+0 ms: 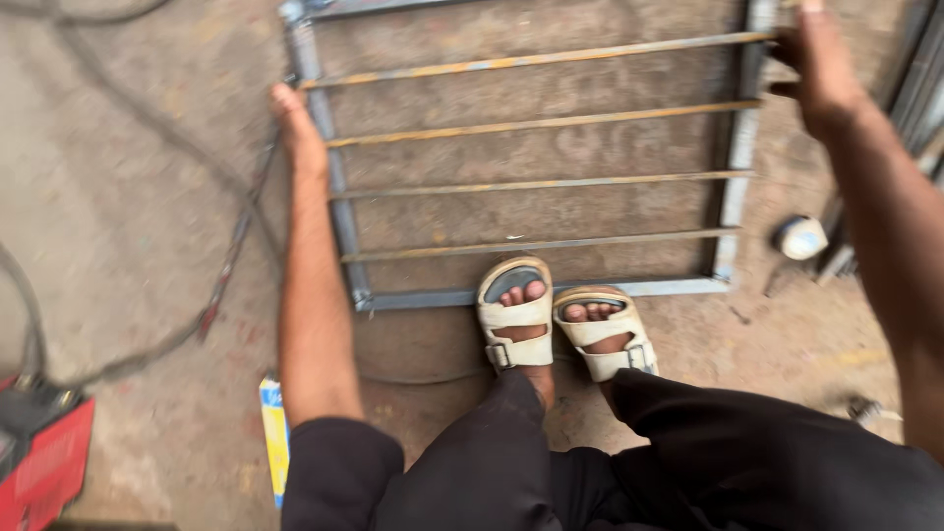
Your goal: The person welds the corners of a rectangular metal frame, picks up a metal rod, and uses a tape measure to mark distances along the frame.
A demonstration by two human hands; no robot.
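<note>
A rectangular metal frame (551, 294) with several rusty cross bars lies flat on the concrete floor in front of me. My left hand (298, 130) grips its left side rail near the far end. Over at the far right corner, my right hand (821, 61) closes on the right side rail. My two feet in pale sandals (560, 324) rest at the near rail, the left sandal's toe overlapping it.
A red machine (44, 457) sits at the lower left with dark cables (231, 246) running across the floor beside the frame. A yellow and blue box (273, 433) lies by my left arm. A small white round object (801, 237) and metal bars lie at the right.
</note>
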